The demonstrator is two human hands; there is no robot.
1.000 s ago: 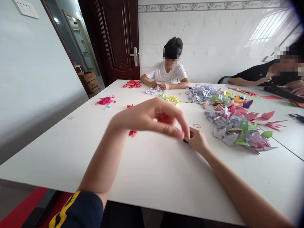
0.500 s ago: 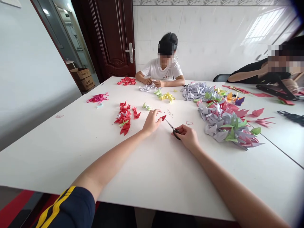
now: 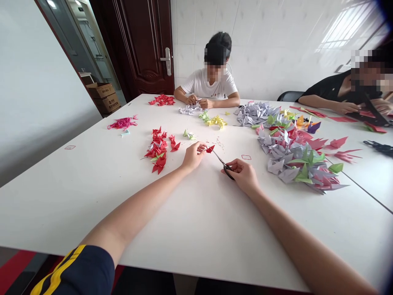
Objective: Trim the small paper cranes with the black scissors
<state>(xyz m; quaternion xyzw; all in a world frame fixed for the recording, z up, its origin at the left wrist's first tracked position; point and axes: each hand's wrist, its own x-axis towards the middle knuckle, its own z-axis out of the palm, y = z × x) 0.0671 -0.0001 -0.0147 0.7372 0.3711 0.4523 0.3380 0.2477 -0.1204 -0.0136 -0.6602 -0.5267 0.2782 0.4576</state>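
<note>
Near the middle of the white table (image 3: 172,229), my left hand (image 3: 194,155) pinches a small red folded paper piece (image 3: 210,149) by its left side. My right hand (image 3: 244,174) is closed around the black handles of a pair of scissors (image 3: 227,170). The scissors' blades point up and left, their tips at the right side of the red piece. Left of my left hand lies a pile of red paper cranes (image 3: 158,147) with a light green one among them. A pale green and white crane (image 3: 188,135) rests just beyond my left hand.
A large heap of grey, pink and green cranes (image 3: 294,155) lies on the right. Pink string (image 3: 123,123) lies at the left. Across the table a person in white (image 3: 211,86) handles grey cranes (image 3: 189,109); another person in black (image 3: 328,90) sits at the right, holding red paper.
The camera view has shifted slightly. My hands keep their hold on the red piece and scissors. The hands of the person in black have come down from near the face toward the table.
</note>
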